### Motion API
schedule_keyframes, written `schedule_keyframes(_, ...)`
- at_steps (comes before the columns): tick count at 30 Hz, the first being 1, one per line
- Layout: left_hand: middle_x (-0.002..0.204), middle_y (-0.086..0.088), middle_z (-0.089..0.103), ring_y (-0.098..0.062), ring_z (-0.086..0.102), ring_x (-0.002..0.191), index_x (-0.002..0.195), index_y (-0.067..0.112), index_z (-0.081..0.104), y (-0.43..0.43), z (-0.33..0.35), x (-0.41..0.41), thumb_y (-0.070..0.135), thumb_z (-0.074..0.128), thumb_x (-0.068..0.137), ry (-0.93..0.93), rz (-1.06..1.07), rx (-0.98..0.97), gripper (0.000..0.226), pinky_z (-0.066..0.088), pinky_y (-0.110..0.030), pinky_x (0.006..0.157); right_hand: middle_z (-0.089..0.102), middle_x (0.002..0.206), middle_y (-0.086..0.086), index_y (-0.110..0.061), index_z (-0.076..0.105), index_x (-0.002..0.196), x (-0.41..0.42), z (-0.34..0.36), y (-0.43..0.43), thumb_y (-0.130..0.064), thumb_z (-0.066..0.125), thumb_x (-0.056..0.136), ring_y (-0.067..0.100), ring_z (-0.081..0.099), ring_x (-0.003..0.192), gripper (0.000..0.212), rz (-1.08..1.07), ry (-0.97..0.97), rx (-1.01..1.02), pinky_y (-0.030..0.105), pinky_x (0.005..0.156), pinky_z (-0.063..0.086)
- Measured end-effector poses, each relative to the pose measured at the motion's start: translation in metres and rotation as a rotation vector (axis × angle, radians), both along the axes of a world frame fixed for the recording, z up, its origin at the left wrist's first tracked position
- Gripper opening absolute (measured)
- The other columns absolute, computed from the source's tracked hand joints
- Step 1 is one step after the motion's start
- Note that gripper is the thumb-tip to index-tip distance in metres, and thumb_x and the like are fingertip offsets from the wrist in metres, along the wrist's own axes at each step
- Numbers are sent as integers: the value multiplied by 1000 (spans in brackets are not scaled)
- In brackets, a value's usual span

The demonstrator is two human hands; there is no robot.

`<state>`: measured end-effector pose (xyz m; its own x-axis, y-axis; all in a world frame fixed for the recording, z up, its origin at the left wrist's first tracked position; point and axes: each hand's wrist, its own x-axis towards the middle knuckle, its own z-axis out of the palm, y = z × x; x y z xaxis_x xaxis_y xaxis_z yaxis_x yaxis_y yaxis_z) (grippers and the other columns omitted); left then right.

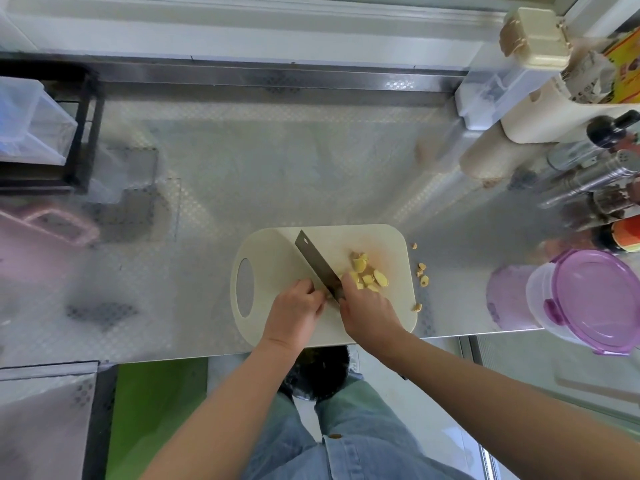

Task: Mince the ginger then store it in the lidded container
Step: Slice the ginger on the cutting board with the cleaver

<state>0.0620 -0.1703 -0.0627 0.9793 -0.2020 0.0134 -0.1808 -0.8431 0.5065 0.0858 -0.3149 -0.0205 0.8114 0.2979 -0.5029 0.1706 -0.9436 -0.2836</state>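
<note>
Stainless-steel counter point(277, 168) with an embossed pattern fills the view, running back to a pale wall at twelve o'clock. A cream cutting board point(277, 258) lies at the counter's near edge, its oval handle hole at nine o'clock.

A cleaver point(317, 261) lies diagonally across the board, its squared tip pointing toward eleven o'clock. The right hand point(367, 311) is clenched around the handle end at five o'clock of the blade, and the handle itself is hidden under the fingers. The left hand point(294, 308) sits just beside the blade on its seven o'clock side, fingers curled with the tips close to the steel. I cannot tell whether they grasp anything.

The ginger point(367, 277) lies as a small heap of yellow slices and chunks on the board, touching the blade's three o'clock side. A few stray bits point(422, 273) lie off the board on the counter, further toward three o'clock.

The lidded container point(585, 299), clear with a purple clip lid in place, stands at three o'clock, well apart from the board, at the counter's near edge. Bottles and shakers point(595, 174) crowd the counter at two o'clock, and a black rack point(83, 133) stands at ten o'clock. Blue jeans point(346, 427) show at six o'clock below the counter.
</note>
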Motion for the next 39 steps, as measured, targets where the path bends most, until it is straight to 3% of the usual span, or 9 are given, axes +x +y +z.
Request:
schedule_keyframes(6, 56, -5, 50, -25, 49, 49, 63, 12, 69, 0, 1, 0, -3, 86, 58, -23, 14, -48, 23, 43, -29, 36, 54, 81, 9, -12, 34, 105, 20, 3, 14, -19, 41, 99, 34, 59, 74, 11, -69, 5, 83, 41, 60, 48)
schedule_keyframes(10, 57, -3, 51, -23, 49, 51, 65, 12, 70, 1, 2, -2, -2, 85, 61, -12, 24, -68, 21, 42, -27, 38, 51, 79, 7, -11, 36, 109, 23, 13, 7, -21, 41, 99, 32, 55, 71, 15, -54, -22, 93, 40, 58, 47)
schedule_keyframes(16, 57, -3, 50, -23, 50, 51, 63, 12, 68, 1, 4, -1, -1, 85, 60, -11, 31, -56, 21, 40, -26, 40, 54, 77, 6, -18, 32, 96, 13, 22, -4, -24, 41, 99, 26, 51, 65, 11, 9, -54, 90, 33, 54, 39)
schedule_keyframes(22, 54, -3, 48, -24, 48, 50, 58, 12, 65, 0, 3, -1, -4, 84, 58, 1, 44, -53, 25, 39, -25, 38, 59, 81, 9, -15, 37, 108, 7, 19, -3, -21, 42, 98, 28, 57, 69, 13, 46, -48, 23, 39, 59, 50)
schedule_keyframes(26, 55, -3, 50, -24, 49, 50, 59, 12, 65, 1, 5, -1, -5, 84, 57, 11, 26, -49, 26, 34, -22, 41, 56, 82, 7, -15, 37, 112, 3, 19, -2, -16, 40, 96, 28, 57, 71, 16, 58, -43, -9, 35, 56, 44)
schedule_keyframes(30, 56, -4, 52, -26, 50, 50, 61, 11, 66, 1, -1, 0, -5, 83, 58, 17, 31, -44, 24, 41, -26, 38, 49, 80, 3, -14, 37, 114, 5, 22, 6, -8, 40, 94, 23, 52, 70, 22, 53, -16, -29, 32, 57, 39)
schedule_keyframes(35, 56, -7, 53, -28, 49, 47, 63, 10, 67, -1, 0, 0, -4, 83, 59, 15, 28, -28, 22, 43, -30, 35, 58, 90, 8, -12, 37, 116, 3, 23, 13, -2, 39, 93, 23, 47, 70, 25, 49, 0, -55, 32, 60, 35)
schedule_keyframes(39, 58, -7, 54, -28, 51, 48, 64, 11, 68, -1, -1, 2, -3, 83, 58, 11, 30, -21, 22, 43, -30, 35, 48, 82, 4, -11, 37, 116, 4, 20, 13, -3, 39, 92, 24, 45, 69, 26, 27, -1, -44, 33, 60, 34)
